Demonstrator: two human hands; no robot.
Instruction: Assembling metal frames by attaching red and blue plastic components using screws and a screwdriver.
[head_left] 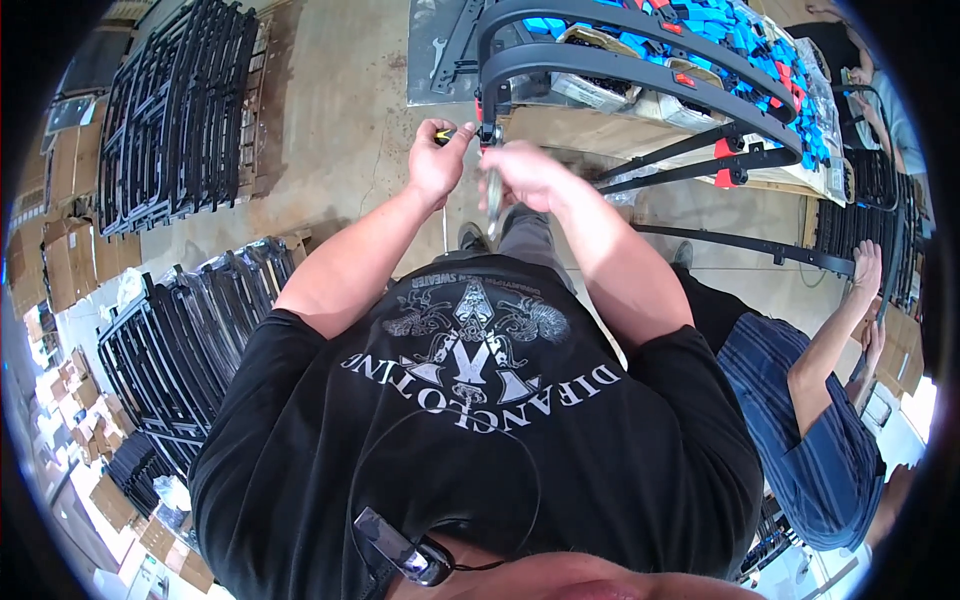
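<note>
A black curved tube frame [600,58] with red fittings rests over the table, its near-left end between my hands. My left hand [438,165] is closed beside that end, gripping a small yellow-and-black handled tool [444,136] that mostly hides in the fingers. On the other side of the frame end, my right hand [530,178] wraps a shiny metal hand tool [494,200] that points down toward my feet. Motion blurs the right hand and its tool, so the tool's exact kind does not show. A dark bracket [490,135] sits at the frame end between the hands.
Blue and red plastic parts [740,50] heap on the table behind the frame, by open boxes [600,85]. A wrench [438,52] lies at the table's left. Black frames [180,110] stack on the left. A co-worker [800,400] at right holds another curved tube [750,243].
</note>
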